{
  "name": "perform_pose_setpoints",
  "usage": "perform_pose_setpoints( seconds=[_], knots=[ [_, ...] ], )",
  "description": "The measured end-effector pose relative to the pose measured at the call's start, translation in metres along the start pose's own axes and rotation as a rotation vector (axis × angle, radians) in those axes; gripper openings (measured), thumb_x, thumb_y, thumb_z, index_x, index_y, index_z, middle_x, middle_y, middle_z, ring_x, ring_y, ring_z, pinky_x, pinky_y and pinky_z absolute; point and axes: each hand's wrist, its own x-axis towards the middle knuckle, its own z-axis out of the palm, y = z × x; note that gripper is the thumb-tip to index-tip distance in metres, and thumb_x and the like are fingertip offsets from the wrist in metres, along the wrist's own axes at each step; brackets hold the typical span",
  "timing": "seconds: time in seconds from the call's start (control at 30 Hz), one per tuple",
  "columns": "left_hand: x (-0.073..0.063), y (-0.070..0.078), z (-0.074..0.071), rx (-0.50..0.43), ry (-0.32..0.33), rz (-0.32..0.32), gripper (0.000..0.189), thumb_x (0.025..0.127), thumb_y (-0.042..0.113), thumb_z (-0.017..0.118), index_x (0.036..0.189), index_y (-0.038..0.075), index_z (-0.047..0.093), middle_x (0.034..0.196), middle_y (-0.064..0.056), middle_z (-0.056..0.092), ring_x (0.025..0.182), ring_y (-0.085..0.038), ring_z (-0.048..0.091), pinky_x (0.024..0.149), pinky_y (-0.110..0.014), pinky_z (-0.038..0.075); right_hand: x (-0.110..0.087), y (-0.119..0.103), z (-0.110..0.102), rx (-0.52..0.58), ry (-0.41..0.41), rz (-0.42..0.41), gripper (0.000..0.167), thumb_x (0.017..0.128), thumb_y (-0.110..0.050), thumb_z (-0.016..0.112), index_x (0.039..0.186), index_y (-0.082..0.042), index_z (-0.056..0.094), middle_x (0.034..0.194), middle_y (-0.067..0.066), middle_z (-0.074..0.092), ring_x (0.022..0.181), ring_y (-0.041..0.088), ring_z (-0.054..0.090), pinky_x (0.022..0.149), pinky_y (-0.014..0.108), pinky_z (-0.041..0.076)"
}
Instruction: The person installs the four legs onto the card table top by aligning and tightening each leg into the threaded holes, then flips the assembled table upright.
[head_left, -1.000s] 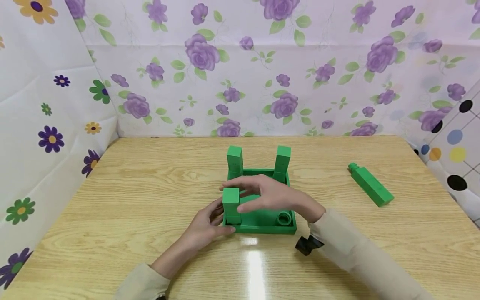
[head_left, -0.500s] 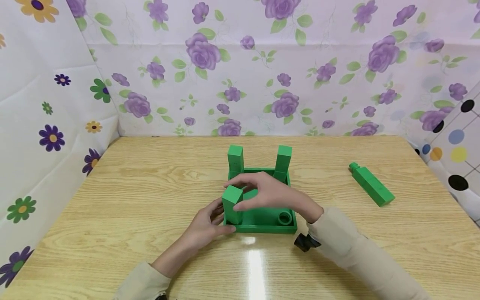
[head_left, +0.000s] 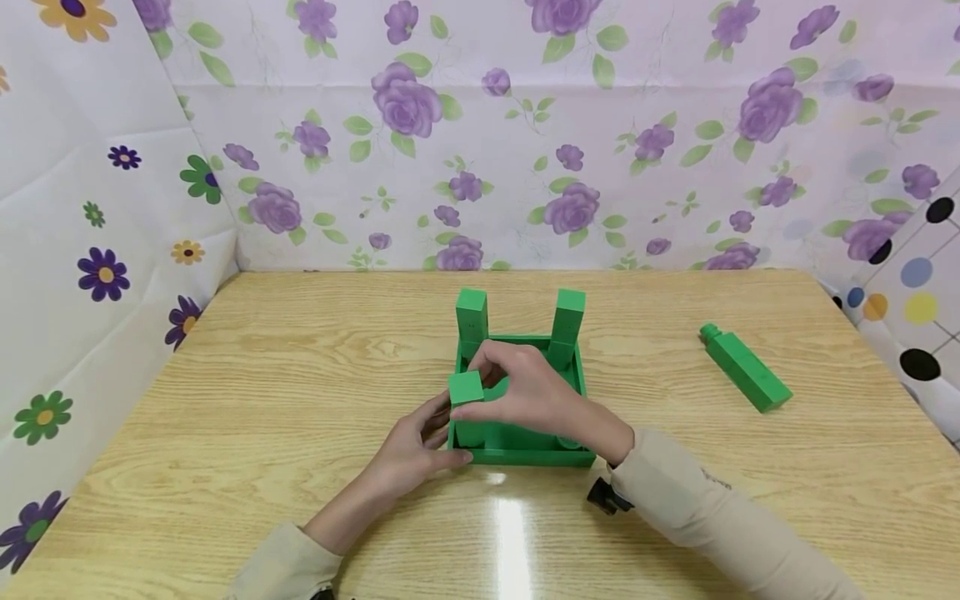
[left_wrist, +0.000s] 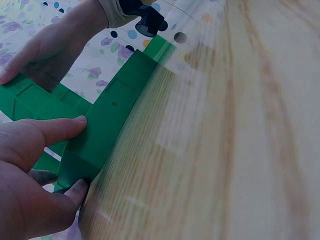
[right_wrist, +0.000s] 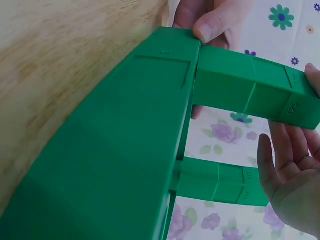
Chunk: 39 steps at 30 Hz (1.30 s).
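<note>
Green tray on the wooden table, near its middle. Left hand grips the tray's near-left corner, thumb on the near wall, fingers round the side. Right hand reaches over the tray, closed to a pinch: thumb and fingers hold the upper end of the near-left post, upright inside the rim. Far-left post and far-right post stand in the back corners. Round socket at the near-right corner, mostly hidden by the right wrist. Loose post lies to the right, well apart from the tray, ridged end pointing away. Flowered cloth behind.
</note>
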Motion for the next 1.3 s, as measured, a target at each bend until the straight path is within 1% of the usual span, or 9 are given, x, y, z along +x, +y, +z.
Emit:
perform_pose_setpoints(
  seconds=[0.23,0.4,0.57,0.67,0.8,0.9,1.0,1.13,1.3],
  knots=[
    [0.0,0.0,0.0,-0.001,0.004,-0.016,0.087,0.08,0.004,0.077,0.152,0.01,0.029,0.146,-0.014,0.04,0.135,-0.031,0.037,0.106,-0.033,0.041,-0.002,0.0,0.003,-0.029,0.041,-0.013,0.032,0.076,-0.027,0.085,0.09,-0.014,0.059,0.082,-0.007,0.059,0.078,0.008,0.06,0.071,0.031,0.056],
    [0.0,0.0,0.0,0.013,-0.003,-0.014,0.085,0.081,0.006,0.077,0.152,0.009,0.029,0.145,-0.016,0.041,0.134,-0.035,0.039,0.106,-0.035,0.041,-0.003,0.0,0.006,-0.066,0.078,-0.029,0.034,0.075,-0.026,0.085,0.092,-0.012,0.06,0.082,-0.005,0.059,0.077,0.013,0.06,0.069,0.031,0.055],
    [-0.001,0.0,0.0,0.01,0.006,-0.015,0.084,0.08,0.005,0.078,0.151,0.01,0.032,0.143,-0.014,0.043,0.133,-0.033,0.039,0.106,-0.034,0.041,-0.006,-0.005,0.01,-0.132,0.129,-0.048,0.039,0.071,-0.026,0.088,0.095,-0.01,0.062,0.086,-0.004,0.06,0.082,0.016,0.06,0.073,0.034,0.055],
    [-0.001,-0.001,0.0,0.005,0.003,-0.01,0.084,0.08,0.004,0.078,0.151,0.011,0.033,0.142,-0.014,0.043,0.134,-0.031,0.039,0.107,-0.032,0.04,-0.007,-0.006,0.011,-0.141,0.121,-0.04,0.043,0.071,-0.027,0.088,0.101,-0.008,0.065,0.094,0.0,0.063,0.091,0.018,0.06,0.079,0.036,0.054],
    [0.0,-0.001,0.0,0.008,-0.003,-0.001,0.084,0.08,0.004,0.077,0.151,0.01,0.032,0.143,-0.013,0.042,0.135,-0.03,0.037,0.108,-0.031,0.037,-0.007,-0.005,0.003,-0.008,-0.029,0.022,0.051,0.081,-0.03,0.08,0.123,-0.01,0.061,0.118,0.001,0.062,0.11,0.017,0.057,0.093,0.037,0.05],
    [0.0,-0.001,0.0,0.011,0.001,0.0,0.084,0.08,0.004,0.077,0.151,0.009,0.032,0.145,-0.013,0.041,0.135,-0.03,0.037,0.109,-0.032,0.037,-0.005,0.002,-0.005,0.194,-0.192,0.065,0.053,0.089,-0.027,0.072,0.136,-0.011,0.054,0.133,0.0,0.056,0.122,0.014,0.05,0.103,0.035,0.043],
    [0.0,-0.002,0.001,0.005,0.0,-0.007,0.084,0.08,0.003,0.077,0.151,0.009,0.031,0.146,-0.013,0.041,0.135,-0.03,0.037,0.108,-0.035,0.038,-0.001,0.011,-0.013,0.417,-0.305,0.074,0.054,0.092,-0.022,0.068,0.14,-0.006,0.05,0.14,0.005,0.052,0.129,0.016,0.046,0.107,0.036,0.04],
    [0.0,-0.002,0.001,-0.006,-0.013,-0.01,0.086,0.081,0.003,0.076,0.152,0.008,0.029,0.147,-0.013,0.04,0.135,-0.032,0.038,0.108,-0.036,0.038,0.004,0.021,-0.019,0.643,-0.375,0.046,0.056,0.093,-0.016,0.067,0.14,0.005,0.046,0.141,0.018,0.049,0.13,0.026,0.045,0.106,0.044,0.041],
    [0.0,-0.002,0.0,-0.009,-0.014,-0.002,0.086,0.08,0.002,0.076,0.152,0.01,0.029,0.147,-0.013,0.04,0.136,-0.031,0.036,0.108,-0.035,0.038,0.01,0.027,-0.019,0.72,-0.433,0.028,0.056,0.092,-0.007,0.066,0.14,0.01,0.042,0.14,0.024,0.047,0.129,0.029,0.047,0.105,0.048,0.041]
  ],
)
